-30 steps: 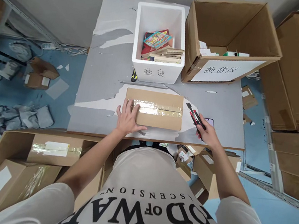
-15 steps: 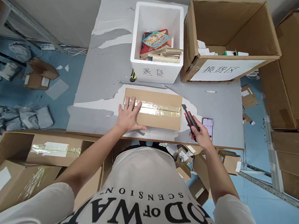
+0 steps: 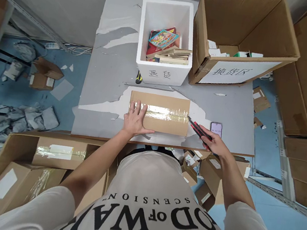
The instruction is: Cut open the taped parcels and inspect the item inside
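Utility knife (image 3: 196, 128) gripped in your right hand (image 3: 216, 143), tip now in line with carton (image 3: 166, 127) tape seam (image 3: 170, 115); left hand (image 3: 134, 122) splayed atop.

White foam box (image 3: 162, 69), books (image 3: 164, 39), phone (image 3: 216, 127)

Soft even light, glare on clear tape (image 3: 168, 112), stretched edges

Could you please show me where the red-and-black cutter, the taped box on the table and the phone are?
Red-and-black cutter (image 3: 197, 129): head view, on its handle.
Taped box (image 3: 166, 114): head view, on its top tape.
Phone (image 3: 216, 128): head view, on its screen.
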Tool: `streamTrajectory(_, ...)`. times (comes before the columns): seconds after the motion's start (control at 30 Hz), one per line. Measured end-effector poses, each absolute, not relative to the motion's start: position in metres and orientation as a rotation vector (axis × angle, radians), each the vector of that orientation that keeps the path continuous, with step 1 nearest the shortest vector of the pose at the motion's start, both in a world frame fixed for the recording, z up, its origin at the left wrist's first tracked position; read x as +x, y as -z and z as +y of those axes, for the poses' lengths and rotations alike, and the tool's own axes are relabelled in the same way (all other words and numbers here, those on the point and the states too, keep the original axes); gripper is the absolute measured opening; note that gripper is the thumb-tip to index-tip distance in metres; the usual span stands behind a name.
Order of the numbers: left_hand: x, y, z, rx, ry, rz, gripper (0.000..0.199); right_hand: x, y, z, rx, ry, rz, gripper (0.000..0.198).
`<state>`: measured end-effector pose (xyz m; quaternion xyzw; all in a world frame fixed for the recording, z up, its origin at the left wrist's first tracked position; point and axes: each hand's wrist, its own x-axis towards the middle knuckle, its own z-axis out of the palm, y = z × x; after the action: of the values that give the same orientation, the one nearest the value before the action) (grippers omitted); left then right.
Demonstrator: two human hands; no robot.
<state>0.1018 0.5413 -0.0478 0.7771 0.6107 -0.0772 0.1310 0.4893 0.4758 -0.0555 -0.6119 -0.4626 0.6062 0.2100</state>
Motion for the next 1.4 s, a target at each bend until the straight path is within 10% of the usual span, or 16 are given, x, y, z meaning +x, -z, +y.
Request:
streamTrajectory(1.13,0.096,0.048,0.537,2.171,0.068,1.643,0.126,0.458,0.073,0.345,-1.695,-1.397,-0.751,0.080)
streamTrajectory(1.4,0.042,0.076,0.602,1.622,-0.698,1.588,0.061,0.394,0.078,0.383,-1.407,-1.243,-0.277,0.039)
